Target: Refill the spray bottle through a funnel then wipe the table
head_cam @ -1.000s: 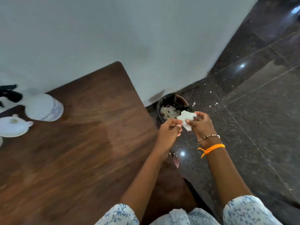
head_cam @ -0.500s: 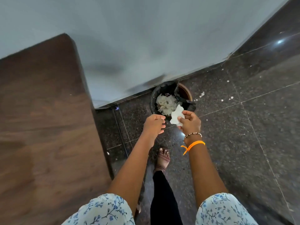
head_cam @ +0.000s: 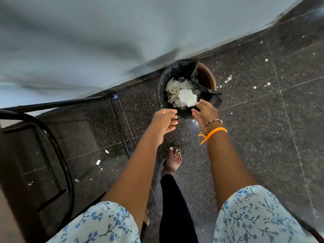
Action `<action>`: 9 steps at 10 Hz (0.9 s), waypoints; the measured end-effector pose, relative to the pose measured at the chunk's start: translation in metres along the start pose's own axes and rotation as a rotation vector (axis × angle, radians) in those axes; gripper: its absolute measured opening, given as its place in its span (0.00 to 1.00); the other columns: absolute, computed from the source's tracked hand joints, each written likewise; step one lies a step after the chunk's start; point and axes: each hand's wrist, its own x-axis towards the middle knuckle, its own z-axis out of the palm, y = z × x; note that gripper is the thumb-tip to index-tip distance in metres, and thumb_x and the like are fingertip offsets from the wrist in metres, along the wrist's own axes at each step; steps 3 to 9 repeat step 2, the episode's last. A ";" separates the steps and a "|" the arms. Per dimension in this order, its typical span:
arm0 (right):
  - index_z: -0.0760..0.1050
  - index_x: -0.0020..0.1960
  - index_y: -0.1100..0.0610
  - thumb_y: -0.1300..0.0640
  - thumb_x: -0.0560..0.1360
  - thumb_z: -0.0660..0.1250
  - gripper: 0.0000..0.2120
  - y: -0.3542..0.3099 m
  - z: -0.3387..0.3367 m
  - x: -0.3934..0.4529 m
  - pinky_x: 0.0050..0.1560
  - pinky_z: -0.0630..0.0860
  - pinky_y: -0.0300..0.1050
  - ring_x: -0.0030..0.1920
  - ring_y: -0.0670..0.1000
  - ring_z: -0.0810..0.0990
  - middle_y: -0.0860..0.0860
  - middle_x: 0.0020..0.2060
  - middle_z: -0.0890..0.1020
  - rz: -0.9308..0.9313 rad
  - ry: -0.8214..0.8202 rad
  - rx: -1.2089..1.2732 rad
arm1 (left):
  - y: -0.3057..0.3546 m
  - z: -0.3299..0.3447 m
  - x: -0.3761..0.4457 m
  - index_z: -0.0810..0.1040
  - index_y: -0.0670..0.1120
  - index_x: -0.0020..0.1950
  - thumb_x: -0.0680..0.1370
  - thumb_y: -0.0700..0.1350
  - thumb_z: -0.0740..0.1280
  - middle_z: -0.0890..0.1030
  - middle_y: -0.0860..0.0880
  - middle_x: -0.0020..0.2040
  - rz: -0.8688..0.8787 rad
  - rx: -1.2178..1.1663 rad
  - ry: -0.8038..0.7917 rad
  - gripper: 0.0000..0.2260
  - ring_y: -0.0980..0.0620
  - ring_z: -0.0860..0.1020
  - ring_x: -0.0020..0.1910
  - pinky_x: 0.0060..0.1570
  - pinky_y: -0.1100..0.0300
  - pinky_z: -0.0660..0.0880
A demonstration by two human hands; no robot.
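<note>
The white tissue (head_cam: 187,98) we had wiped with lay on top of the crumpled paper inside the bin (head_cam: 162,88), which stood on the floor against the wall (head_cam: 105,41), lined with a black bag (head_cam: 213,95). Our right hand (head_cam: 206,114) hovered just beside the bin's near rim with its fingers (head_cam: 203,102) spread and holding nothing; whether a fingertip touched the tissue we could not tell. Our left hand (head_cam: 164,121) hung near it, fingers loosely bent and empty. We judged the task all but finished. The risk we saw was the tissue sitting high on a full heap, so it could slide over the sagging bag edge onto the floor if we brushed it while pulling away. Neither the spray bottle nor the funnel was in view. White scraps (head_cam: 98,162) already dotted the dark tiles, a black metal frame (head_cam: 57,155) stood at our left, and our sandalled foot (head_cam: 173,157) was planted just short of the bin.
</note>
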 end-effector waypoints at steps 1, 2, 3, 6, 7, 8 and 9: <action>0.70 0.64 0.62 0.61 0.79 0.59 0.14 0.002 -0.002 0.002 0.48 0.75 0.39 0.62 0.57 0.75 0.56 0.55 0.76 0.061 -0.033 0.026 | 0.001 -0.004 0.007 0.75 0.42 0.59 0.80 0.41 0.57 0.75 0.48 0.44 -0.013 -0.054 0.029 0.11 0.53 0.74 0.39 0.46 0.61 0.74; 0.70 0.64 0.65 0.61 0.80 0.58 0.14 -0.002 -0.001 -0.010 0.55 0.73 0.41 0.63 0.58 0.75 0.61 0.62 0.75 0.065 -0.034 0.037 | 0.001 -0.005 0.001 0.75 0.42 0.60 0.80 0.41 0.57 0.76 0.49 0.42 -0.011 -0.104 0.023 0.11 0.54 0.75 0.40 0.45 0.61 0.74; 0.70 0.64 0.65 0.61 0.80 0.58 0.14 -0.002 -0.001 -0.010 0.55 0.73 0.41 0.63 0.58 0.75 0.61 0.62 0.75 0.065 -0.034 0.037 | 0.001 -0.005 0.001 0.75 0.42 0.60 0.80 0.41 0.57 0.76 0.49 0.42 -0.011 -0.104 0.023 0.11 0.54 0.75 0.40 0.45 0.61 0.74; 0.70 0.64 0.65 0.61 0.80 0.58 0.14 -0.002 -0.001 -0.010 0.55 0.73 0.41 0.63 0.58 0.75 0.61 0.62 0.75 0.065 -0.034 0.037 | 0.001 -0.005 0.001 0.75 0.42 0.60 0.80 0.41 0.57 0.76 0.49 0.42 -0.011 -0.104 0.023 0.11 0.54 0.75 0.40 0.45 0.61 0.74; 0.70 0.64 0.65 0.61 0.80 0.58 0.14 -0.002 -0.001 -0.010 0.55 0.73 0.41 0.63 0.58 0.75 0.61 0.62 0.75 0.065 -0.034 0.037 | 0.001 -0.005 0.001 0.75 0.42 0.60 0.80 0.41 0.57 0.76 0.49 0.42 -0.011 -0.104 0.023 0.11 0.54 0.75 0.40 0.45 0.61 0.74; 0.70 0.64 0.65 0.61 0.80 0.58 0.14 -0.002 -0.001 -0.010 0.55 0.73 0.41 0.63 0.58 0.75 0.61 0.62 0.75 0.065 -0.034 0.037 | 0.001 -0.005 0.001 0.75 0.42 0.60 0.80 0.41 0.57 0.76 0.49 0.42 -0.011 -0.104 0.023 0.11 0.54 0.75 0.40 0.45 0.61 0.74; 0.70 0.64 0.65 0.61 0.80 0.58 0.14 -0.002 -0.001 -0.010 0.55 0.73 0.41 0.63 0.58 0.75 0.61 0.62 0.75 0.065 -0.034 0.037 | 0.001 -0.005 0.001 0.75 0.42 0.60 0.80 0.41 0.57 0.76 0.49 0.42 -0.011 -0.104 0.023 0.11 0.54 0.75 0.40 0.45 0.61 0.74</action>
